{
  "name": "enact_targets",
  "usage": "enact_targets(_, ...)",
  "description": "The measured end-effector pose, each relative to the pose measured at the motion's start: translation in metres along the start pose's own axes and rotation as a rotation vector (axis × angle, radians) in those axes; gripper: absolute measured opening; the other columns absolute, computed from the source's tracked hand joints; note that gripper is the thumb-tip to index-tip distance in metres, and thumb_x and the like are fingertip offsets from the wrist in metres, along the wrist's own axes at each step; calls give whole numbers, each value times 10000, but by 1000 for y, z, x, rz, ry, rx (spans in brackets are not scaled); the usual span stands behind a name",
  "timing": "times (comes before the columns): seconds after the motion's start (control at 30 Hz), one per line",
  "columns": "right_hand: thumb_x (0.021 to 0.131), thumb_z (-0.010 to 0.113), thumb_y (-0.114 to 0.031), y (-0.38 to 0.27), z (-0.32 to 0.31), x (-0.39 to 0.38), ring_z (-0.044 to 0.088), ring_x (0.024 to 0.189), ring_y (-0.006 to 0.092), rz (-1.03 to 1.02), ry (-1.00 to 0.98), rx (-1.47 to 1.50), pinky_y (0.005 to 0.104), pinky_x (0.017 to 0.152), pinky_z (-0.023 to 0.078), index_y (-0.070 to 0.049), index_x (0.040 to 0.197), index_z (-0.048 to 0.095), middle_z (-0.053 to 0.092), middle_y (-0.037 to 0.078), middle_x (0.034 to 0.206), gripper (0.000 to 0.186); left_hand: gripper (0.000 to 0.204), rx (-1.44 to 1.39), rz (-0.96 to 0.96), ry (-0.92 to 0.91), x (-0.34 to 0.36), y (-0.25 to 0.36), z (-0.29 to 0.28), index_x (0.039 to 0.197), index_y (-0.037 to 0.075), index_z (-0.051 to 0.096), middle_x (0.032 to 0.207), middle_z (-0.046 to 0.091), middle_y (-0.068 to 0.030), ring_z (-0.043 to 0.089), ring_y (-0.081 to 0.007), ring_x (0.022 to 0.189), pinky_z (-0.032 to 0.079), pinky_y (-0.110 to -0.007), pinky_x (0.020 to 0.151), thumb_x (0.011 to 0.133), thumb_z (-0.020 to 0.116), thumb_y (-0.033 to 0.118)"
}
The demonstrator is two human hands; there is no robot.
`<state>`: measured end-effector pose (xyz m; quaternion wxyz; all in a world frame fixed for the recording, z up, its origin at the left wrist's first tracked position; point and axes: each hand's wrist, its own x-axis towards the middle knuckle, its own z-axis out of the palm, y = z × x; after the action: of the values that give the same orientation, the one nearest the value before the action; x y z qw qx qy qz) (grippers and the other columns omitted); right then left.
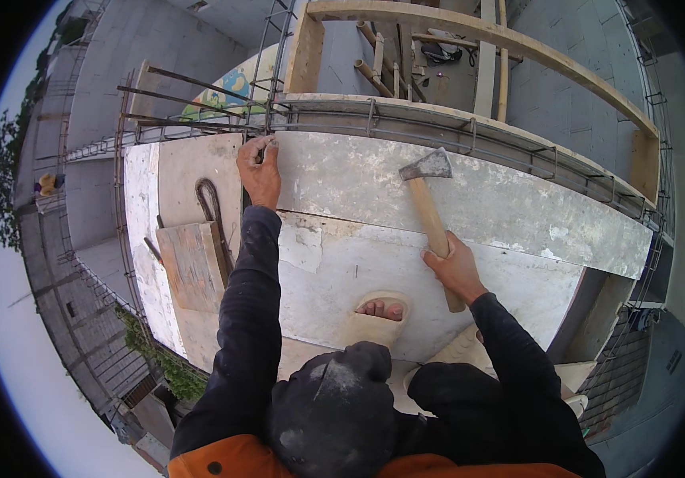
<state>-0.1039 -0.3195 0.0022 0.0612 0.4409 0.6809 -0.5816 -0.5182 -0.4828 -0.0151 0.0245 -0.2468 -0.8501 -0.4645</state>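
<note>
My right hand (455, 269) is wrapped round the wooden handle of a hatchet (425, 199). Its grey metal head lies over a worn grey board (334, 163), pointing away from me. At the left end of that board, my left hand (259, 173) is closed in a pinch at the far edge, beside the steel bars. Whatever is between its fingertips is too small to make out. Left of my left forearm are a wooden block (191, 267) and a bent metal rod (208, 199) with a hooked end.
A rebar cage (438, 135) runs along the far edge, with a timber frame (486, 28) beyond it and a drop inside. My sandalled foot (382, 312) rests on a white panel (334, 263). Rebar ends (191, 80) stick out at far left. The platform's left side drops away.
</note>
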Motion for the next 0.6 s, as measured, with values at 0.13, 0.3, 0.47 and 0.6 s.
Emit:
enact_targets(0.13, 923, 791, -304, -17, -6, -1, 734, 785, 314, 124, -52, 33, 422, 716, 577, 8, 1213, 669, 740, 186, 910, 443, 159, -92, -244, -124, 11, -5, -6, 1118, 14, 787, 1198, 704, -102, 668, -207, 1127, 502, -335, 1019, 991, 746, 101)
enact_targets(0.3, 901, 790, -345, -13, 0, 2, 780, 882, 417, 54, 2, -72, 463, 784, 595, 6, 1211, 675, 769, 261, 945, 482, 160, -108, -194, -53, 18, -19, -1, 1118, 39, 787, 1143, 722, -103, 667, -226, 1117, 497, -352, 1040, 976, 748, 101)
enact_targets(0.47, 894, 792, -338, -12, 0, 2, 777, 910, 440, 30, 53, -142, 469, 796, 596, -1, 1177, 679, 768, 265, 933, 455, 149, 234, 27, 0, 13, -17, 7, 1100, 69, 806, 1192, 653, -101, 570, -282, 1213, 446, -393, 1093, 959, 759, 78)
enact_targets(0.6, 885, 804, -304, -21, -3, 6, 790, 885, 401, 74, 9, -79, 453, 779, 598, -3, 1177, 688, 770, 248, 914, 435, 140, 292, 4, -24, 14, -17, 8, 1065, 94, 825, 1176, 633, -96, 522, -316, 1228, 424, -431, 1098, 926, 809, 102)
